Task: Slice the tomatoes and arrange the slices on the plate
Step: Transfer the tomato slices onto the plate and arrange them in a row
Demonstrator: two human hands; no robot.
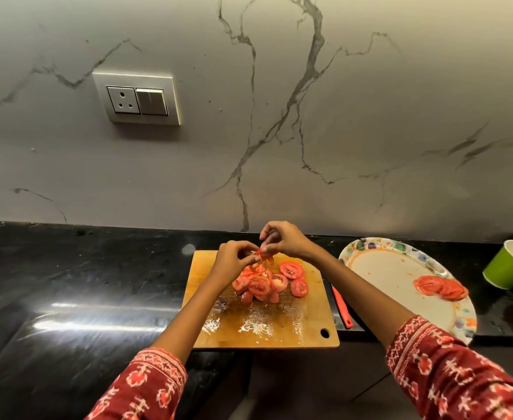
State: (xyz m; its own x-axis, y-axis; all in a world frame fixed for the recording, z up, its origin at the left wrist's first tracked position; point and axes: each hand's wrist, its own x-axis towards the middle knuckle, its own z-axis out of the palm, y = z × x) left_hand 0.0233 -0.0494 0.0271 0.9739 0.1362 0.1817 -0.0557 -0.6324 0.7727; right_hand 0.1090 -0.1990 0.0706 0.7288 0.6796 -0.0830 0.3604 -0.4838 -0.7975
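Observation:
A pile of red tomato slices (279, 281) lies on the wet wooden cutting board (297, 325). Above the board's far edge, my left hand (234, 259) and my right hand (282, 239) meet, and both pinch one thin tomato slice (259, 253) between their fingertips. To the right sits a patterned paper plate (382, 268) with several overlapping tomato slices (440, 287) near its right rim. A knife with a red handle (341, 307) lies on the counter between board and plate.
A green paper cup (511, 263) lies tipped at the far right, next to the plate. The black glossy counter (82, 283) stretches to the left. A marble wall with a socket and switch panel (137, 100) stands behind.

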